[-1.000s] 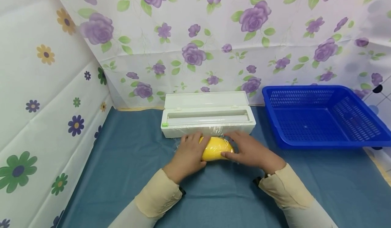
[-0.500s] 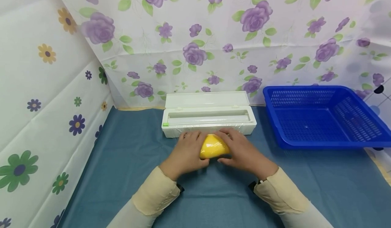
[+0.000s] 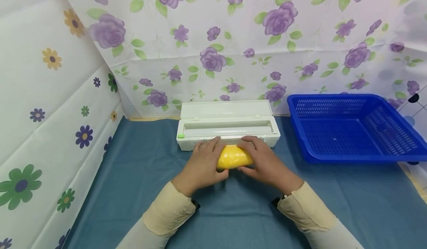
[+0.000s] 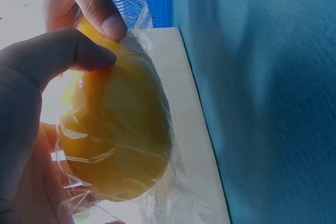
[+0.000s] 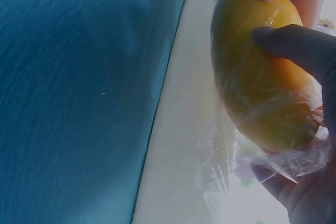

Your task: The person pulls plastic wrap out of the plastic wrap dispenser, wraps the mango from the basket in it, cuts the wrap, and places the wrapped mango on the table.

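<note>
A yellow mango (image 3: 234, 157), wrapped in clear cling film (image 4: 181, 200), is held between both hands in front of the white cling film dispenser (image 3: 227, 109). My left hand (image 3: 202, 164) grips its left end, and my right hand (image 3: 268, 163) grips the right end. In the left wrist view both thumbs press on the mango (image 4: 123, 135) near each other, and loose film hangs past one end. The right wrist view shows crumpled film (image 5: 302, 161) bunched at the other end of the mango (image 5: 252, 82). Several fingers are hidden behind the fruit.
The dispenser's lid stands open, showing a roll (image 3: 228, 130) inside. To its right is a blue plastic basket (image 3: 350, 157). A flowered sheet (image 3: 213, 82) hangs behind, and a blue-green cloth (image 3: 140, 189) covers the table.
My right hand has moved left and closed in on the mango's right end. The mango has shifted slightly away from me, up toward the dispenser, and turned in both hands.
</note>
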Motion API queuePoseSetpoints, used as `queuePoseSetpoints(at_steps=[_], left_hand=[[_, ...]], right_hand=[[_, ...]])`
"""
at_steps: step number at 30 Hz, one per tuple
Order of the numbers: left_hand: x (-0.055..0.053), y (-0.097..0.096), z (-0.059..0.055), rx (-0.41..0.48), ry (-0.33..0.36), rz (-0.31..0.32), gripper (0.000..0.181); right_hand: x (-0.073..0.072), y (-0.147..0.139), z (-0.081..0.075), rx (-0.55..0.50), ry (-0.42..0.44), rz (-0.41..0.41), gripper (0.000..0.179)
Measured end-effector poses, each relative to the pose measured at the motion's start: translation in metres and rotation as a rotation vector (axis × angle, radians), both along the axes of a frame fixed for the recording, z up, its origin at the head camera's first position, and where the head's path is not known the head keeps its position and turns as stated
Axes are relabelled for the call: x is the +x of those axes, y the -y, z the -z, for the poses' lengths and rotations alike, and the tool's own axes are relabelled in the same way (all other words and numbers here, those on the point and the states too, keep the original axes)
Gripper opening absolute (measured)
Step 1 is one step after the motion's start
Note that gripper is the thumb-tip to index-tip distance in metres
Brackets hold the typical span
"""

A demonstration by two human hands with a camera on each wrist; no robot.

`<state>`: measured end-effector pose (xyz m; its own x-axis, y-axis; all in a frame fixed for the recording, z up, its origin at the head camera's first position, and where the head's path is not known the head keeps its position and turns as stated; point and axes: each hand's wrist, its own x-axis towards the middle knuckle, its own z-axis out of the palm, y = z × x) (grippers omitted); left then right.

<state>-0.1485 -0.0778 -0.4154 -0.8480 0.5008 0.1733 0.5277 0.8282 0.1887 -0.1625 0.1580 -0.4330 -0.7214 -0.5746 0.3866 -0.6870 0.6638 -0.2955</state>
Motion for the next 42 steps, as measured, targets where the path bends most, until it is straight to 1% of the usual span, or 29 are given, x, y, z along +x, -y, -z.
queuePoseSetpoints(at_steps=[4,7,11,13,16,19,22,26,30,34,35,38,40,42], left_hand=[[0.001,0.0,-0.003,0.019,-0.003,0.004,0.084],[0.002,0.0,-0.006,0.04,-0.021,0.003,0.089],[0.001,0.001,-0.007,0.055,-0.047,-0.008,0.078],[0.0,0.002,-0.007,0.061,-0.047,-0.009,0.073],[-0.001,0.003,-0.006,0.076,-0.046,0.002,0.07],[-0.003,0.004,-0.006,0.083,-0.031,0.005,0.071],[-0.004,0.006,-0.007,0.091,-0.02,0.006,0.072],[-0.007,0.008,-0.009,0.125,0.001,0.008,0.074],[-0.012,0.007,-0.012,0.147,0.029,0.014,0.07],[-0.017,0.01,-0.018,0.139,0.063,0.02,0.066],[-0.019,0.01,-0.019,0.139,0.078,0.02,0.066],[-0.024,0.011,-0.025,0.148,0.137,0.011,0.065],[-0.027,0.012,-0.027,0.151,0.171,0.002,0.064],[-0.031,0.012,-0.028,0.157,0.188,-0.004,0.064]], right_hand=[[-0.002,-0.001,0.001,-0.026,0.02,-0.001,0.066],[-0.003,-0.001,0.001,-0.036,0.039,-0.001,0.064],[-0.002,-0.002,-0.002,-0.031,0.068,0.008,0.063],[-0.002,-0.002,-0.005,-0.02,0.08,0.013,0.064],[-0.001,-0.002,-0.007,-0.002,0.074,0.015,0.068],[0.001,-0.001,-0.01,0.003,0.035,0.007,0.073],[0.004,0.003,-0.012,-0.012,-0.048,-0.014,0.074],[0.009,0.012,-0.016,-0.071,-0.185,-0.057,0.066],[0.013,0.016,-0.021,-0.121,-0.265,-0.112,0.052],[0.019,0.02,-0.023,-0.155,-0.247,-0.172,0.026],[0.02,0.02,-0.023,-0.158,-0.238,-0.181,0.024],[0.021,0.02,-0.023,-0.155,-0.221,-0.192,0.025],[0.019,0.02,-0.023,-0.15,-0.226,-0.184,0.021],[0.017,0.02,-0.022,-0.137,-0.232,-0.165,0.025]])
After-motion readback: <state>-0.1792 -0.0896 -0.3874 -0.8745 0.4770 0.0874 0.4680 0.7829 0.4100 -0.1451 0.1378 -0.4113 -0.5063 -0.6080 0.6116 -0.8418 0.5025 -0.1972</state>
